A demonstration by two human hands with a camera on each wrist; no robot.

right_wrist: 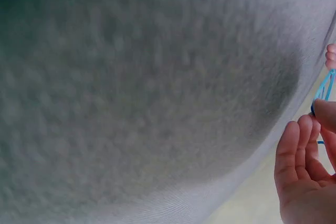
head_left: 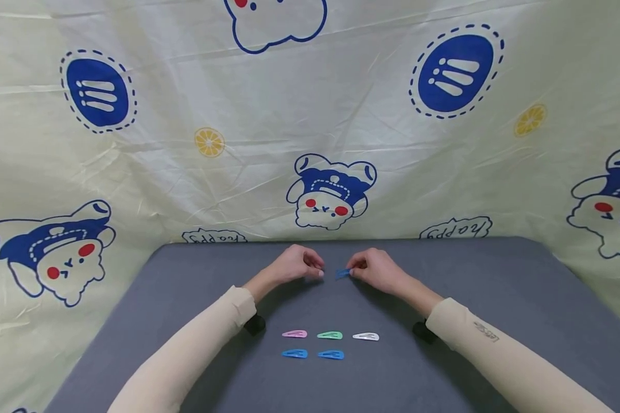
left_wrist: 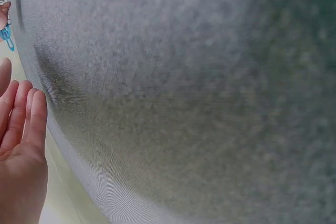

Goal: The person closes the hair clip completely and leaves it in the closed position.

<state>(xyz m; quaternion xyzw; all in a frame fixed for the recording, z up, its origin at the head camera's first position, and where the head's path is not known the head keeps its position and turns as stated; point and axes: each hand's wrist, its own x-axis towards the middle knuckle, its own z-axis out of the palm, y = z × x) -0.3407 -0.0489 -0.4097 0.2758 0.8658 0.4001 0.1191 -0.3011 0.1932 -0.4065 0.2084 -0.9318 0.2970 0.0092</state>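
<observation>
Between thumb and fingers, my right hand (head_left: 377, 269) pinches a blue snap hair clip (head_left: 343, 273) above the far part of the table. In the right wrist view the clip (right_wrist: 324, 85) juts out past the thumb and looks sprung open. My left hand (head_left: 301, 263) is held just left of the clip, fingers loosely bent and nothing in them. The left wrist view catches this hand (left_wrist: 23, 145) at its left edge, with the blue clip (left_wrist: 7, 36) in the other hand beyond it.
On the grey table (head_left: 212, 367) nearer the body lie a pink clip (head_left: 295, 334), a green clip (head_left: 329, 335) and a white clip (head_left: 365, 336) in a row. Below them are two blue clips, one left (head_left: 294, 354) and one right (head_left: 330, 355). A printed curtain (head_left: 268, 189) hangs behind.
</observation>
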